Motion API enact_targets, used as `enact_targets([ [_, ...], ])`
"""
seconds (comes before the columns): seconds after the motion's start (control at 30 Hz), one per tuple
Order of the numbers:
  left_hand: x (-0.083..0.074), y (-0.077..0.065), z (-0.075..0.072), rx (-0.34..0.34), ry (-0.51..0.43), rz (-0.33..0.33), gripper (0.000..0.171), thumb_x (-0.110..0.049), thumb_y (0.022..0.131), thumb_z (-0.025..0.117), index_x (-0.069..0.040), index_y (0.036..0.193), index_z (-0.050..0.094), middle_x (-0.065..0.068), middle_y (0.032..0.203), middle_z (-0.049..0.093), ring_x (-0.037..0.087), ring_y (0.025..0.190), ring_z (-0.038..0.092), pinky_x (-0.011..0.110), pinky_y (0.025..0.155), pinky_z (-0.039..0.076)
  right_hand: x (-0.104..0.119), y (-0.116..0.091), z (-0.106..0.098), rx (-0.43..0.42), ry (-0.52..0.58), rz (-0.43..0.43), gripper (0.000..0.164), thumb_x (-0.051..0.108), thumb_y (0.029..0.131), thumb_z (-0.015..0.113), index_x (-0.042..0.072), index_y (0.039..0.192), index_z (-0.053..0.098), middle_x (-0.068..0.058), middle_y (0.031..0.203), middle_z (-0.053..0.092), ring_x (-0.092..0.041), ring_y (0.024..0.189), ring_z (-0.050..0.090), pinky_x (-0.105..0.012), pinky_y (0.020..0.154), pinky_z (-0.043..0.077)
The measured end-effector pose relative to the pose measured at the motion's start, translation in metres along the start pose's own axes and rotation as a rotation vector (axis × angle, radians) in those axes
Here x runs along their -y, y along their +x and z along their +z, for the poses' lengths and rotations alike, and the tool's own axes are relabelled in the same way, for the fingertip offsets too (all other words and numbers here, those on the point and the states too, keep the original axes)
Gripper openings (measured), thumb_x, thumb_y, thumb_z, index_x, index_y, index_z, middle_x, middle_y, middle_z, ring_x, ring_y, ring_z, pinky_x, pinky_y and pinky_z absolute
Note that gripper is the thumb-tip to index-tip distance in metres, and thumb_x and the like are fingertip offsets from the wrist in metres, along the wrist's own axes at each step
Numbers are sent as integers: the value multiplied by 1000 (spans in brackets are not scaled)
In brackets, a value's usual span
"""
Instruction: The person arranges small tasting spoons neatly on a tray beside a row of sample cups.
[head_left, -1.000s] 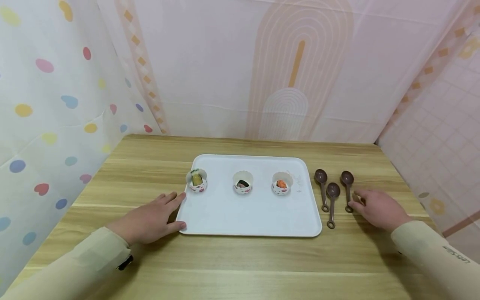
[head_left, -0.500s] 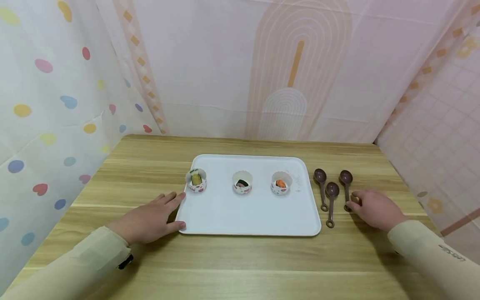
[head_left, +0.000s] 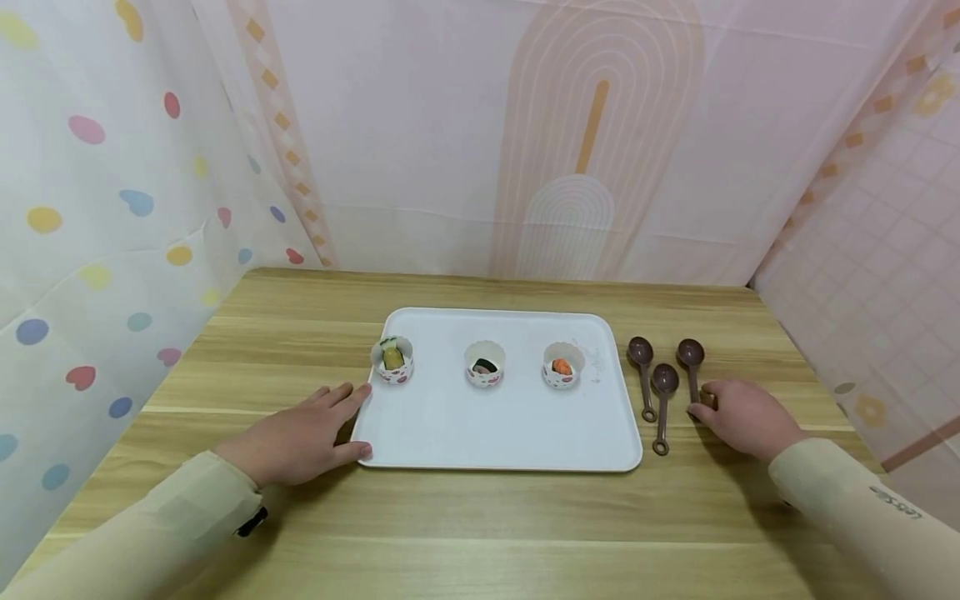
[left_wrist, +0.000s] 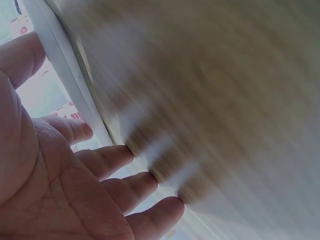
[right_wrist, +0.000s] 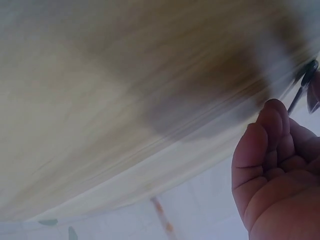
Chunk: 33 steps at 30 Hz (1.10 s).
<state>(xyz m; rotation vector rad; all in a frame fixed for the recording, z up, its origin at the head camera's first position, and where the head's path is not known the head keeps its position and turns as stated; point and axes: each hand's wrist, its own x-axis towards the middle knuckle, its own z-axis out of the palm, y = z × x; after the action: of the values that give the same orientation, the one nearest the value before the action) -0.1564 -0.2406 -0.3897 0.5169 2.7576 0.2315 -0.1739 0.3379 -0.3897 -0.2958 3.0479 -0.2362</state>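
Observation:
My left hand [head_left: 296, 437] lies at the left edge of a white tray [head_left: 487, 437], fingers spread and thumb over its rim; the left wrist view shows straight fingers [left_wrist: 117, 160] along the edge. On the tray stand three printed paper cups: the left cup [head_left: 395, 377] with a pineapple-shaped piece [head_left: 392, 358], the middle one with a sushi-like piece [head_left: 485, 366], the right one with an orange piece [head_left: 562, 367]. My right hand [head_left: 746, 417] pinches the handle of the rightmost brown measuring spoon [head_left: 691, 353] between thumb and fingers; the handle's end is hidden. It lies on the table.
Two more brown spoons lie right of the tray: one spoon [head_left: 641, 354] near its edge, another spoon [head_left: 664, 382] between that and the held one. Behind the wooden table [head_left: 480, 533] hangs a patterned curtain [head_left: 420, 167], with further cloth on both sides.
My right hand has shifted slightly left, and its thumb has come over the end of the spoon's handle. The left hand, tray and cups have stayed put.

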Motion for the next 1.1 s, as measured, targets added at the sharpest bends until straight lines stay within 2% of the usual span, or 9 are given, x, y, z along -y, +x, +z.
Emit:
enact_targets([
  [0.23, 0, 0, -1, 7, 4, 6, 97, -69, 98, 59, -8, 167, 29, 31, 166, 33, 60, 150, 32, 70, 113, 41, 4, 3, -3, 41, 47, 41, 26, 20, 98, 69, -6, 102, 72, -14, 85, 74, -23, 72, 60, -50, 74, 56],
  [0.4, 0, 1, -1, 9, 11, 10, 97, -68, 98, 60, -6, 166, 30, 31, 166, 34, 61, 150, 33, 70, 114, 41, 4, 7, -4, 74, 80, 72, 29, 18, 98, 69, -9, 108, 73, -23, 98, 76, -27, 80, 67, -55, 81, 57],
  [0.57, 0, 2, -1, 7, 18, 16, 97, -67, 98, 60, -5, 165, 30, 32, 165, 35, 61, 149, 34, 69, 115, 40, 4, 8, -5, 86, 102, 81, 29, 17, 97, 70, -9, 108, 73, -26, 104, 76, -32, 89, 72, -57, 85, 58],
  [0.87, -2, 1, -4, 7, 38, 19, 97, -67, 97, 62, -3, 164, 31, 32, 164, 37, 60, 148, 37, 69, 112, 43, 4, 9, -9, 107, 158, 104, 28, 17, 97, 70, -9, 108, 73, -25, 102, 75, -29, 85, 67, -50, 80, 57],
  [1.1, -3, 1, -5, 7, 47, 24, 96, -66, 98, 62, -3, 164, 32, 33, 163, 38, 61, 146, 38, 68, 112, 43, 4, 9, -9, 160, 265, 161, 27, 14, 100, 66, -11, 109, 71, -8, 80, 69, -18, 69, 61, -33, 61, 51],
])
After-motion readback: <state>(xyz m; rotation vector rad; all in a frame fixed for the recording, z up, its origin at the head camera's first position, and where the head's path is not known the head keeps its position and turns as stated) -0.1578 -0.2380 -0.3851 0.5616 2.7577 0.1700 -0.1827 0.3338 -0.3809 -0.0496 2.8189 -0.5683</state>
